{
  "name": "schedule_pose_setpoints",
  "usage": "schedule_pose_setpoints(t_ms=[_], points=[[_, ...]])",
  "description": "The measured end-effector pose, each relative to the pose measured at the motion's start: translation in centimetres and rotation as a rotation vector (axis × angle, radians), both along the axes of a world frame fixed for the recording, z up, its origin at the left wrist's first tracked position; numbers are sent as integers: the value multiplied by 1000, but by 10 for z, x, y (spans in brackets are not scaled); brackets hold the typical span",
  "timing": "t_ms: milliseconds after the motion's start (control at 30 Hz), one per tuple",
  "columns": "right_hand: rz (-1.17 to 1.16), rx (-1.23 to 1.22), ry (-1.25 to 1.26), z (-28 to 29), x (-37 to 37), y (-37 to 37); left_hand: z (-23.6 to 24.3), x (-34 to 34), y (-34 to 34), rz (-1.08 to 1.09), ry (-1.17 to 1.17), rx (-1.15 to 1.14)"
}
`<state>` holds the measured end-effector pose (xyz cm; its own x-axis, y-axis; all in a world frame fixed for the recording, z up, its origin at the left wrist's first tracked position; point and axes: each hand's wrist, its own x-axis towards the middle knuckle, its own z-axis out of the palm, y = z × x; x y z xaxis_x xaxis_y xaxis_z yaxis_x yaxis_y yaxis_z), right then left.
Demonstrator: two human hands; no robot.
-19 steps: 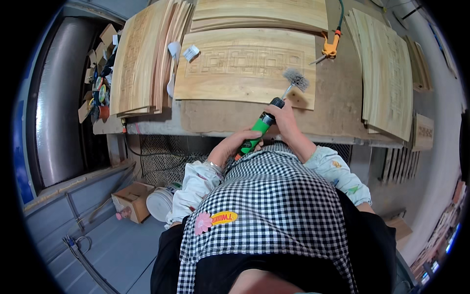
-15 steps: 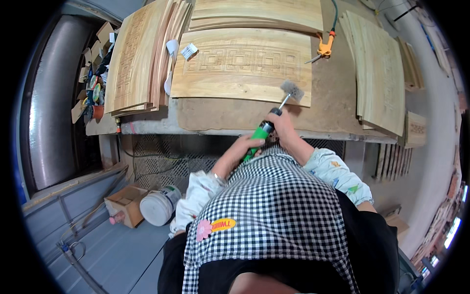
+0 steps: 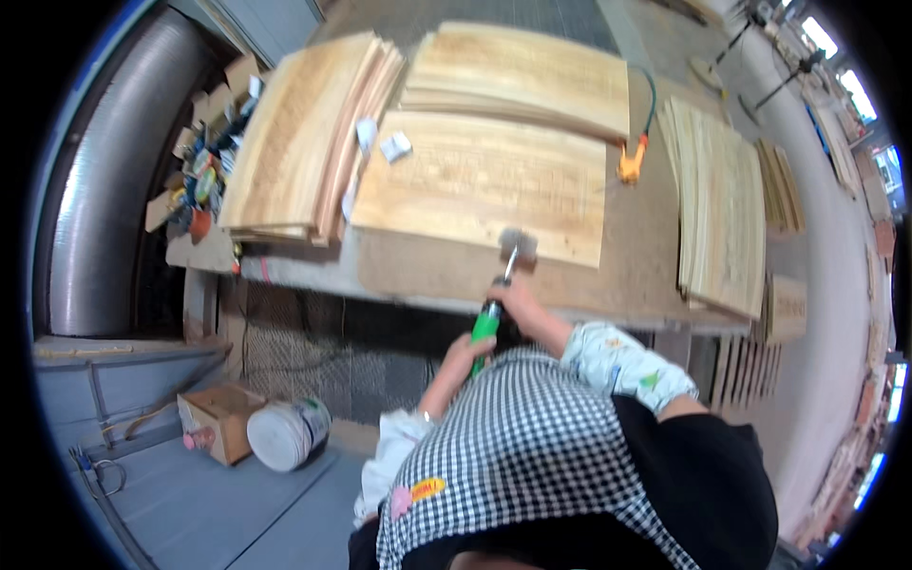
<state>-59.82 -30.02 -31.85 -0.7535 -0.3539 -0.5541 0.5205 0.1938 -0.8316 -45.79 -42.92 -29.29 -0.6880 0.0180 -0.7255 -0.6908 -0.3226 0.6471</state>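
Both my hands are wrapped around a green and black straight grinder (image 3: 485, 325) at the near edge of the bench. My left hand (image 3: 464, 357) grips its green body at the back. Further forward, my right hand (image 3: 521, 302) closes on the black neck. A thin shaft runs from there to a grey, bristly brush head (image 3: 518, 243), blurred, over the near edge of a pale wooden board (image 3: 560, 237). Carved square patterns on that board look smeared in this view. Whether the brush touches the wood I cannot tell.
A small white packet (image 3: 395, 145) lies on the board. Stacked boards stand at left (image 3: 294, 133), behind (image 3: 522, 76) and right (image 3: 722, 209). An orange air blow gun (image 3: 631, 163) on a hose rests nearby. Below left are a cardboard box (image 3: 220, 418) and a white bucket (image 3: 285, 435).
The brush head has moved left along the board's near edge, my hands with it. My view has shifted, so the bench sits lower in the picture. Both hands keep their hold.
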Motion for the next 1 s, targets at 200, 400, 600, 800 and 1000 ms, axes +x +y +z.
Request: schedule_pose_setpoints(t_ms=[200,400,600,800,1000], points=[[79,286,229,-9,-15,-10,-8,-13,-3,-4,-18,-248],[225,167,1061,61,-45,-2,-9,-39,12,-26,52,-337],[541,-8,1193,45,-73,2,-10,-75,40,-49,57,-288],[837,134,1142,16,-94,18,12,-96,75,90,61,-371],[726,105,1267,47,-118,35,46,-117,104,214,81,-224]])
